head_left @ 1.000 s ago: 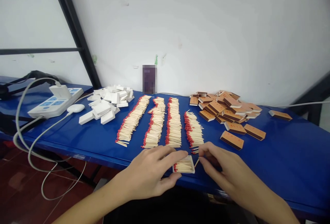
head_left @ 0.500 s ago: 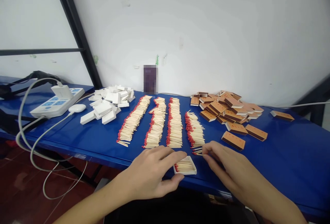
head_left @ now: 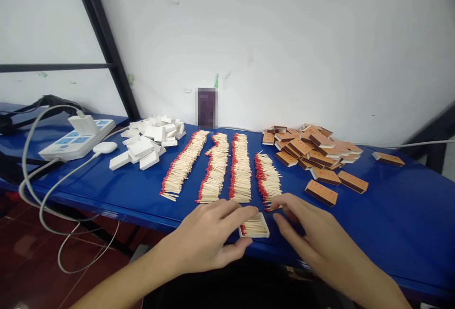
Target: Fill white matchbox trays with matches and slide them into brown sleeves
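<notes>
My left hand [head_left: 209, 235] grips a small white matchbox tray [head_left: 267, 228] by its sides, thumb on the near side and fingers across the far side. Red-headed matches [head_left: 254, 226] lie inside it, partly covered by my fingers. Just to its right is my right hand [head_left: 305, 223], its thumb and forefinger apart and no match visible between them. The forefinger reaches the near end of the rightmost row of matches [head_left: 268, 178]. Three longer match rows stand to the left: one nearest the tray [head_left: 241, 169], one in the middle [head_left: 215, 169], one farthest left [head_left: 185, 164].
White trays [head_left: 152, 133] are heaped at the back left. Orange matchbox sleeves [head_left: 313, 145] form a pile at the back right, several lying loose before it. A power strip [head_left: 71, 143] with white cables sits at left. The blue table's front edge [head_left: 142, 219] runs below.
My right hand has shifted slightly left, and its thumb and forefinger have parted at the near end of the rightmost row. My left hand keeps hold of the tray.
</notes>
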`<state>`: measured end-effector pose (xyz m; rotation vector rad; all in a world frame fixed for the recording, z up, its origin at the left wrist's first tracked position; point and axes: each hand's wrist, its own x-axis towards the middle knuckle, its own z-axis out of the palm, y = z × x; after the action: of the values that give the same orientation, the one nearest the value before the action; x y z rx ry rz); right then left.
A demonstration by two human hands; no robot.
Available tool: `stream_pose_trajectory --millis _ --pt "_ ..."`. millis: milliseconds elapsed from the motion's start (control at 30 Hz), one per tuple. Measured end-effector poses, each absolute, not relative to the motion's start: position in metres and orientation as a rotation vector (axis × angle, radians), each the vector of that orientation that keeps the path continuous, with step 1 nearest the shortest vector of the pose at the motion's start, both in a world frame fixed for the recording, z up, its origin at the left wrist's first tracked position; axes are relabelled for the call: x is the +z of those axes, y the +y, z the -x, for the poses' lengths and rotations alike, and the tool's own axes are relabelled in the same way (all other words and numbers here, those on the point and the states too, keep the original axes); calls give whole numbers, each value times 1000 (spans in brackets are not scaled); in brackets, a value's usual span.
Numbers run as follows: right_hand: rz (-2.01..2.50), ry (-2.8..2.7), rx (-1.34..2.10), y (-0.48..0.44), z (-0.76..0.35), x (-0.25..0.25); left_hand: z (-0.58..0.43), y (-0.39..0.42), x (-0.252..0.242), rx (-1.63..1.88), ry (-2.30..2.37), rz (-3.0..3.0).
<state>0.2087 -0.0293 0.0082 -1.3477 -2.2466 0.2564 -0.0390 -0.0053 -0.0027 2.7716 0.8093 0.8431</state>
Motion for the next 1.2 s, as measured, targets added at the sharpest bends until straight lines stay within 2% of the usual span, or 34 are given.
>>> stream_pose_trajectory --millis 200,600,933,1067,1200 --pt "1496 -2272 6 -15 -231 -5 40 -6 -3 832 815 -2792" --pt "1469 -2327 148 -20 -229 1 40 -5 -4 800 811 -2793" --pt "1213 -2377 190 -41 -188 5 41 -5 -4 832 796 -2766" --pt "1321 -2292 234 -34 -195 5 41 -5 -3 839 806 -2791" --pt "1433 -2223 83 -23 -214 5 40 -5 -5 849 813 -2807"
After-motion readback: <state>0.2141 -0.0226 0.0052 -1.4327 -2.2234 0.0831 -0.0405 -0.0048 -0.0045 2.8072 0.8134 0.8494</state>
